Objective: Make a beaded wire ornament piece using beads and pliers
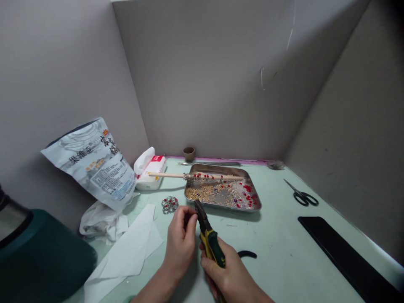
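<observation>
One pair of green-and-yellow pliers: in the right hand, nose pointing away from the person, its tip right by the left fingertips; whether the jaws are parted I can't tell.
Right hand: wrapped around the plier handles, clamped on them.
Left hand: fingers curled, thumb and forefinger together at the plier nose; anything between them is too small for me to make out.
Bead-and-wire cluster: red beads set in dark loops, lying on the desk just beyond the left hand; it looks formed already, so I'd count at least one piece made.
Metal tray: beyond the pliers, with plenty of loose gold, red and clear beads unused, so I'd judge much material is left.
Wooden rod: laid across the tray, its left end over the tissue pack; red beads show along it.
Wire lengths: behind the tray, seemingly uncut stock.
Black curved handle: just beside the right hand, the rest of it hidden.
Scissors: off to the right, well apart from both hands, near a black strip.
</observation>
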Available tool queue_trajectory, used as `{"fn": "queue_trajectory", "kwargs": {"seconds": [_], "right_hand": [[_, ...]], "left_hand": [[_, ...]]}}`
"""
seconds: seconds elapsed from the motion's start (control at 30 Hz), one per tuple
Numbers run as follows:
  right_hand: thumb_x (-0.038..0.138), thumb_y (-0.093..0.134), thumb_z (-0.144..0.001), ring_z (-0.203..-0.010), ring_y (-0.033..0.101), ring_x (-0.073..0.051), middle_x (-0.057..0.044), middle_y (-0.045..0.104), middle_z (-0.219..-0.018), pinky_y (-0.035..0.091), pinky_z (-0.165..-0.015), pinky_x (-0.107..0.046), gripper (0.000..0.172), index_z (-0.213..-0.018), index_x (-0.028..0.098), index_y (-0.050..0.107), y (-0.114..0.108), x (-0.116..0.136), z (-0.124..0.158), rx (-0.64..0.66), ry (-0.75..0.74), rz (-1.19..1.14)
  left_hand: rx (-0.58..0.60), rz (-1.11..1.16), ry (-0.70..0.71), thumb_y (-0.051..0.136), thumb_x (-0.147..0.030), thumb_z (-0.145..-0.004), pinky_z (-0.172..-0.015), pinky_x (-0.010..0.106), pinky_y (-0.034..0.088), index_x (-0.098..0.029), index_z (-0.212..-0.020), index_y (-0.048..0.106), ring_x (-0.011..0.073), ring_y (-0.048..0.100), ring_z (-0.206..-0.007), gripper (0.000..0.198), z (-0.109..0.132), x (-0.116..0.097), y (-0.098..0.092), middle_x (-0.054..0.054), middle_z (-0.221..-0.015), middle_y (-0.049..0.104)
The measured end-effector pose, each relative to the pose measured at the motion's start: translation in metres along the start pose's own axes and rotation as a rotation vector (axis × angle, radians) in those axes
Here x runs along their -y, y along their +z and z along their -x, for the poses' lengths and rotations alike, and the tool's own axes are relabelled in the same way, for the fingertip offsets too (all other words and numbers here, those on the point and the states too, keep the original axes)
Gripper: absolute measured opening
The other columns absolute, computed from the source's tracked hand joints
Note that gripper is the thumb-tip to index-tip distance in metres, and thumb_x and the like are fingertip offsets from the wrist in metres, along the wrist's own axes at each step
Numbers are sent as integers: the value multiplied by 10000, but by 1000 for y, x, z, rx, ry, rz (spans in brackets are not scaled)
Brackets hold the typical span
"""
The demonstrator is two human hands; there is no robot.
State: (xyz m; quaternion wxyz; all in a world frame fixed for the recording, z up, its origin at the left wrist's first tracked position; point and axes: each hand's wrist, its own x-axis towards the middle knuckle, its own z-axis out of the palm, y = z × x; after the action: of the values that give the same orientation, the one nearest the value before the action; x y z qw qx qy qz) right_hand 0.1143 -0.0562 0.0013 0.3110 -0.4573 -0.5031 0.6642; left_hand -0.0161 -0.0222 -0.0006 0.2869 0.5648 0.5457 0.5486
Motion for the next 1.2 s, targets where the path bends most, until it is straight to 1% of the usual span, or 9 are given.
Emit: {"fn": "queue_trajectory", "kwargs": {"seconds": [0.17, 0.3, 0.4, 0.5, 0.57, 0.77, 0.97, 1.07, 1.2], "right_hand": [[454, 593, -750, -371, 382, -60, 76, 460, -529, 306, -387, -187, 343, -912, 187, 452, -1, 3, 3, 122, 55, -131], [464, 618, -724, -357, 360, -51, 84, 450, -512, 302, -376, -178, 364, -887, 189, 443, -1, 6, 7, 98, 69, -156], [456, 611, -720, -379, 389, -53, 70, 478, -549, 331, -394, -179, 361, -903, 188, 450, -2, 8, 9, 144, 116, -182], [429, 623, -712, -369, 364, -53, 82, 454, -532, 294, -374, -175, 366, -928, 187, 456, -4, 8, 7, 66, 86, -103], [431, 599, -736, -363, 356, -59, 84, 449, -531, 286, -370, -184, 351, -947, 190, 454, -5, 7, 6, 63, 106, -81], [360, 588, -767, -414, 377, -70, 70, 455, -567, 328, -432, -206, 265, -926, 188, 465, -8, 6, 5, 77, 31, 19], [257, 581, -763, -567, 461, -96, 31, 500, -648, 370, -541, -211, 137, -827, 190, 481, -9, 0, 3, -49, -107, 180], [250, 584, -759, -600, 478, -103, 21, 516, -668, 381, -563, -216, 130, -810, 185, 484, -9, -2, 3, -68, -141, 212], [364, 577, -780, -450, 410, -77, 62, 458, -577, 335, -435, -200, 225, -867, 189, 466, -6, -3, 1, -7, -65, 121]], "left_hand": [[-43, -186, 222, 459, -190, -870, -693, 293, 420, -204, -795, 521, 177, 519, -747, 98, 0, -2, -4, 37, -797, 543], [-49, -271, 337, 445, -154, -868, -711, 297, 425, -205, -804, 517, 180, 519, -767, 109, 0, -2, -4, 43, -806, 544], [-51, -255, 299, 446, -167, -876, -701, 290, 429, -203, -808, 511, 173, 526, -754, 101, -1, -1, -3, 34, -797, 545], [-11, -211, 170, 453, -199, -889, -642, 273, 432, -203, -821, 504, 158, 529, -690, 85, -3, 2, -1, 14, -752, 549], [4, -227, 169, 451, -197, -895, -621, 267, 435, -201, -821, 499, 152, 527, -671, 88, -3, 4, -1, 9, -742, 547], [-117, -387, 558, 441, -85, -876, -691, 275, 464, -195, -885, 497, 157, 533, -766, 124, -2, 4, -3, 32, -823, 529], [-141, -423, 656, 441, -55, -866, -725, 278, 482, -195, -946, 507, 160, 543, -806, 175, -2, 7, -4, 47, -864, 539], [-131, -340, 572, 442, -106, -875, -728, 294, 477, -200, -909, 515, 166, 543, -797, 124, 0, 6, -2, 46, -852, 545], [-48, -56, 75, 482, -270, -875, -587, 263, 435, -203, -833, 493, 143, 505, -633, 80, 3, 5, 7, 0, -708, 511]]}}
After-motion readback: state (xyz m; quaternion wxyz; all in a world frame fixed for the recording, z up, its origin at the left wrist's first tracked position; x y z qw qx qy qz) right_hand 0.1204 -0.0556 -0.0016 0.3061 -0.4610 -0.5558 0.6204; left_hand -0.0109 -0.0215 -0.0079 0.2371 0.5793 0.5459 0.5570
